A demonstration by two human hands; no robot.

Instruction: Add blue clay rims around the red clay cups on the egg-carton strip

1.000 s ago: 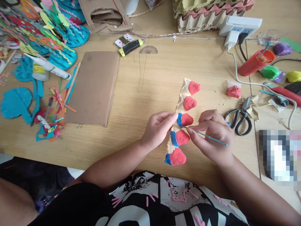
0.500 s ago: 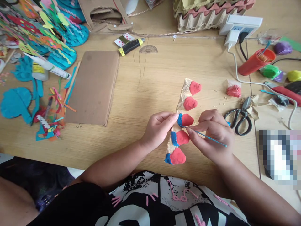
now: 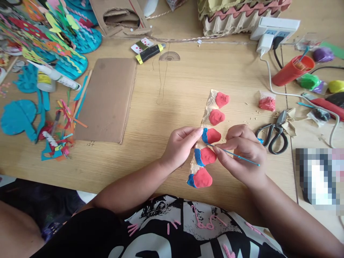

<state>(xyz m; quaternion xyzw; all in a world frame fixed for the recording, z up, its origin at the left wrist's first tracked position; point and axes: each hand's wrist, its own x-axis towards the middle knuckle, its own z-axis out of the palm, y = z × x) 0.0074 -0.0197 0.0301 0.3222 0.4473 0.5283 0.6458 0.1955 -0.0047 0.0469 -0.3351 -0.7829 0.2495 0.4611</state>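
My left hand (image 3: 180, 145) pinches the edge of an egg-carton strip (image 3: 206, 115) near its middle, thumb on top. Red clay (image 3: 216, 117) covers the strip's several pointed tips. Beside the red on the three nearest tips sits blue clay (image 3: 198, 157); the two far tips have bare carton there. Between thumb and fingers my right hand (image 3: 240, 152) holds a thin blue clay tool (image 3: 239, 156). The tool's left end is at the strip, just below the middle tip's blue clay; whether it touches I cannot tell.
To the right lie black-handled scissors (image 3: 274, 134), a bag of red clay (image 3: 267, 103) and a red cup (image 3: 293, 71). A cardboard sheet (image 3: 107, 100) lies to the left, with paper scraps beside it. A glue stick-like yellow-black tool (image 3: 149, 53) and egg trays (image 3: 233, 21) are farther back.
The strip and both hands have shifted very slightly left. Both grips stay the same, and the tool's end remains near the middle tip.
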